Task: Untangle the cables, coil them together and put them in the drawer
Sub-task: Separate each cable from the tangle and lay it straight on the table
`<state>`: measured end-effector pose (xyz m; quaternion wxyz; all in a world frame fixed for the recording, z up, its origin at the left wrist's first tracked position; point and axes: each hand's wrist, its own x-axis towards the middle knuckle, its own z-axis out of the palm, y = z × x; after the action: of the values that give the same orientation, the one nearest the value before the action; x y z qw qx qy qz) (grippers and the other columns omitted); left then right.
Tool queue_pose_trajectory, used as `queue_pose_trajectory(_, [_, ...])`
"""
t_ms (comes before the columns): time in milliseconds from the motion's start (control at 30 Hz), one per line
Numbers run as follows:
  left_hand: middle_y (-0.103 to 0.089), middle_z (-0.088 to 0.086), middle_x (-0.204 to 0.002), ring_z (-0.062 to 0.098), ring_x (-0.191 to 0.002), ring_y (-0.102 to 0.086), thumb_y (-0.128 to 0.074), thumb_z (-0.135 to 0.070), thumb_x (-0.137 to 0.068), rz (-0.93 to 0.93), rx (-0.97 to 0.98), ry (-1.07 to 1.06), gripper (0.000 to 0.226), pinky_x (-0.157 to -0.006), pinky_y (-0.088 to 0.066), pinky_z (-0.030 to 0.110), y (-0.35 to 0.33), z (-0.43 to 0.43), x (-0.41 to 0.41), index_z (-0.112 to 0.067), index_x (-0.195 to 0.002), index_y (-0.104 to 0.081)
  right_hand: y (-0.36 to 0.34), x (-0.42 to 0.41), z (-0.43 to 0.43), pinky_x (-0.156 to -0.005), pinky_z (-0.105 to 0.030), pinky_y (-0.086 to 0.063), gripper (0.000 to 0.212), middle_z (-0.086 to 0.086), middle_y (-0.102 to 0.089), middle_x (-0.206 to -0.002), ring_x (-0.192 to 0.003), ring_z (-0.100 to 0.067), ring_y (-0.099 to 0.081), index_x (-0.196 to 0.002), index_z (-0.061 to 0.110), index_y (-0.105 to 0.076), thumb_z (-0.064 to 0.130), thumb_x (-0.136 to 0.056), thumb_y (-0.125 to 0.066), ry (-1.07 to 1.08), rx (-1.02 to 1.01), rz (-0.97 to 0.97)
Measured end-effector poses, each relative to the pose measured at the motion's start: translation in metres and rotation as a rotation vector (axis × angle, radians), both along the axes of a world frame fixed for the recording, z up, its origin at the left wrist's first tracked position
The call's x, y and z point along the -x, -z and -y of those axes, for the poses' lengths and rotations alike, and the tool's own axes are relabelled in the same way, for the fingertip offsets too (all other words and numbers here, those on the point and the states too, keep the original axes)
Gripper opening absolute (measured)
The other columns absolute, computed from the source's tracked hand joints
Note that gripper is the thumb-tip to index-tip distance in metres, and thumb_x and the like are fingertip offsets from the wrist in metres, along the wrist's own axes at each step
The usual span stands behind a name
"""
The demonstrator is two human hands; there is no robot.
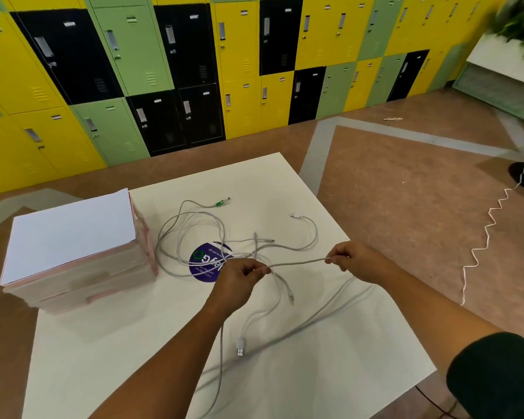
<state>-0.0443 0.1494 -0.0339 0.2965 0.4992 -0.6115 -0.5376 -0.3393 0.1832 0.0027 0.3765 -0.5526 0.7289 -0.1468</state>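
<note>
cables [191, 228] sit in a loose tangle mid-table [285, 182], just beyond both hands. left hand [239, 276] pinches one strand right at the knot. right hand [356, 260] pinches the same strand further out, so it runs taut left to right between them. left is nearer the mess, so i'd guess it does the picking. drawer unit [82, 267] is well off to the left and looks closed. a dangling usb plug [240, 347] could snag.

Bright, even light; soft shadows; wide-angle warping; blurred plant [521, 22] top right.
</note>
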Motion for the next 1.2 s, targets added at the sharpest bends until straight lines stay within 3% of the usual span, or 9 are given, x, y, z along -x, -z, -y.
queue_pose_trajectory(200, [-0.066, -0.015, -0.062, 0.0, -0.058, -0.052, -0.072, -0.028, -0.09, 0.145, 0.008, 0.084, 0.012, -0.063, -0.043, 0.02, 0.001, -0.01, 0.006, -0.03, -0.078, -0.075, -0.004, 0.023, 0.001, -0.056, -0.029, -0.034, 0.048, 0.002, -0.046, -0.055, -0.054, -0.013, -0.043, -0.061, 0.016, -0.056, 0.056, -0.079, -0.074, 0.074, 0.028, -0.27])
queue_pose_trajectory(333, [-0.068, -0.012, -0.065, 0.011, -0.059, -0.056, -0.068, -0.033, -0.092, 0.23, 0.012, 0.216, 0.015, -0.063, -0.045, 0.026, 0.005, -0.024, 0.014, -0.03, -0.079, -0.076, -0.009, 0.032, 0.001, -0.051, -0.024, -0.021, 0.058, 0.003, -0.033, -0.053, -0.05, -0.011, -0.03, -0.057, 0.017, -0.036, 0.053, -0.08, -0.075, 0.06, 0.037, -0.316])
queue_pose_trajectory(500, [-0.057, -0.011, -0.059, -0.002, -0.052, -0.049, -0.054, -0.024, -0.101, 0.244, 0.037, 0.285, 0.022, -0.055, -0.032, 0.011, 0.01, -0.038, 0.028, -0.023, -0.091, -0.074, -0.001, 0.052, 0.006, -0.058, -0.028, -0.034, 0.027, 0.011, -0.056, -0.067, -0.071, -0.013, -0.054, -0.073, 0.027, -0.06, 0.037, -0.098, -0.057, -0.076, 0.018, -0.445])
queue_pose_trajectory(633, [-0.05, -0.007, -0.056, 0.004, -0.051, -0.045, -0.045, -0.019, -0.104, 0.245, 0.008, 0.341, 0.027, -0.056, -0.034, 0.013, 0.019, -0.042, 0.027, -0.02, -0.11, -0.071, 0.007, 0.076, 0.007, -0.073, -0.033, -0.049, 0.026, 0.014, -0.066, -0.084, -0.084, -0.017, -0.06, -0.089, 0.03, -0.069, 0.025, -0.1, -0.047, -0.099, 0.017, -0.515])
queue_pose_trajectory(700, [-0.059, -0.005, -0.064, 0.008, -0.06, -0.054, -0.047, -0.023, -0.104, 0.272, 0.018, 0.369, 0.026, -0.06, -0.037, 0.011, 0.02, -0.045, 0.029, -0.021, -0.111, -0.072, 0.008, 0.084, 0.007, -0.082, -0.035, -0.051, 0.029, 0.009, -0.069, -0.1, -0.094, -0.018, -0.06, -0.103, 0.03, -0.072, 0.022, -0.099, -0.045, -0.121, -0.006, -0.561])
queue_pose_trajectory(767, [-0.073, -0.006, -0.092, 0.007, -0.087, -0.064, -0.049, -0.03, -0.103, 0.344, 0.061, 0.393, 0.027, -0.07, -0.04, 0.006, 0.023, -0.048, 0.033, -0.023, -0.115, -0.072, 0.011, 0.091, 0.005, -0.083, -0.033, -0.049, 0.029, 0.01, -0.067, -0.103, -0.099, -0.018, -0.059, -0.105, 0.031, -0.07, 0.019, -0.097, -0.045, -0.107, -0.026, -0.576])
queue_pose_trajectory(933, [-0.065, -0.009, -0.129, 0.009, -0.117, -0.06, -0.042, -0.031, -0.105, 0.533, 0.152, 0.449, 0.035, -0.096, -0.044, 0.018, 0.044, -0.063, 0.039, -0.028, -0.133, -0.061, 0.036, 0.115, -0.005, -0.069, -0.028, -0.047, 0.021, 0.006, -0.068, -0.092, -0.085, -0.016, -0.06, -0.088, 0.031, -0.063, 0.016, -0.091, -0.049, -0.013, -0.135, -0.623])
queue_pose_trajectory(1033, [-0.064, -0.007, -0.125, 0.012, -0.114, -0.06, -0.039, -0.029, -0.105, 0.563, 0.197, 0.409, 0.036, -0.095, -0.041, 0.018, 0.056, -0.075, 0.038, -0.027, -0.134, -0.06, 0.05, 0.125, -0.013, -0.065, -0.026, -0.045, 0.019, 0.005, -0.07, -0.087, -0.078, -0.015, -0.06, -0.081, 0.03, -0.063, 0.018, -0.091, -0.054, 0.031, -0.15, -0.627])
queue_pose_trajectory(1200, [-0.055, -0.004, -0.107, 0.016, -0.097, -0.058, -0.044, -0.022, -0.103, 0.616, 0.312, 0.356, 0.03, -0.082, -0.046, 0.023, 0.074, -0.083, 0.035, -0.025, -0.121, -0.067, 0.068, 0.137, -0.018, -0.088, -0.037, -0.036, 0.023, 0.008, -0.065, -0.083, -0.082, -0.018, -0.056, -0.075, 0.032, -0.054, 0.017, -0.093, -0.052, 0.047, -0.043, -0.771])
